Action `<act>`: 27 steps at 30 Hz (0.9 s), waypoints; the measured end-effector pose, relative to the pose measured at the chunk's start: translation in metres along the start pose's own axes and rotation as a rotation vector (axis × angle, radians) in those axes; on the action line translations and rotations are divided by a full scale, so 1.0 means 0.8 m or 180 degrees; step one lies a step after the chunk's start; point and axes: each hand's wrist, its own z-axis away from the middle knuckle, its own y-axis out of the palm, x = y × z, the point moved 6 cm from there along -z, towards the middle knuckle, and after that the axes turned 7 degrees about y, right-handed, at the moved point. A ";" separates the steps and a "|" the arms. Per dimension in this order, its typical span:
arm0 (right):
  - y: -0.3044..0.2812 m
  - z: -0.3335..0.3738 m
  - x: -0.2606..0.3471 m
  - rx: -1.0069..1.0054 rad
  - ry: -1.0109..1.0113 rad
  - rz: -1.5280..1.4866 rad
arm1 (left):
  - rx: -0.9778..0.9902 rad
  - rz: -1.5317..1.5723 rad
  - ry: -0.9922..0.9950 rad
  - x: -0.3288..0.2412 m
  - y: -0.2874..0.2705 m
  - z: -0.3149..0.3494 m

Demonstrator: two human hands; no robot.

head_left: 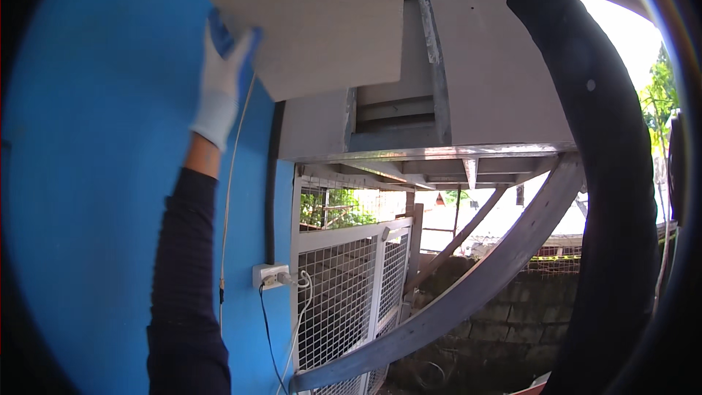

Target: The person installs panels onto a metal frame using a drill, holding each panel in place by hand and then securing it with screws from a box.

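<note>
My left hand (224, 77), in a white glove with blue fingers, is raised at the lower left edge of a flat grey panel (329, 29). Thumb and fingers are spread in a V, slightly blurred, and one blue digit overlaps the panel's face. No grip around the edge shows. The panel hangs tilted in front of a grey boxed structure (504, 66) and runs out past the top of the picture. At the upper right my right forearm (599, 124), dark-sleeved, reaches up; its hand lies beyond the top edge.
A blue wall (110, 175) rises on the left, with a thin cable and a white outlet box (270, 276) holding a plug. Below the structure are a white mesh gate (336, 300), a curved grey brace (468, 285) and a block wall (504, 329).
</note>
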 end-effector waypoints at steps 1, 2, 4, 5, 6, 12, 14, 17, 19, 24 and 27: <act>0.003 0.008 0.003 0.0005 0.0010 -0.0010 | -0.0008 -0.0362 0.0201 0.001 0.003 0.019; 0.001 0.018 0.000 0.0085 0.0362 -0.0343 | -0.0032 -0.0719 0.0402 -0.010 0.012 0.037; -0.019 0.021 -0.023 0.0127 0.0715 -0.0607 | 0.0176 0.0631 -0.0973 -0.007 0.022 0.069; -0.032 0.018 -0.054 0.0158 0.0692 -0.1064 | 0.0206 0.0695 -0.0959 -0.018 0.029 0.081; -0.045 0.018 -0.085 0.0189 0.0663 -0.1517 | 0.0289 0.1016 -0.0930 -0.029 0.038 0.093; 0.019 0.114 -0.174 -0.0177 0.1701 -0.1738 | 0.0294 0.1304 -0.1195 -0.117 0.005 0.179; 0.021 0.140 -0.189 -0.0644 0.1393 -0.0472 | 0.0196 0.1338 -0.1461 -0.137 0.017 0.194; 0.056 0.200 -0.152 -0.1426 0.0320 0.1971 | 0.0029 0.1528 -0.1617 -0.172 0.036 0.184; 0.086 0.274 -0.117 -0.0809 0.0068 0.1540 | 0.0154 0.1183 -0.1203 -0.169 0.053 0.162; 0.124 0.455 -0.021 0.0085 0.0167 0.0840 | 0.0352 0.0443 -0.0777 -0.176 0.116 0.115; 0.144 0.482 -0.035 0.0072 0.0629 0.1064 | 0.0647 -0.0924 -0.0753 -0.172 0.175 0.101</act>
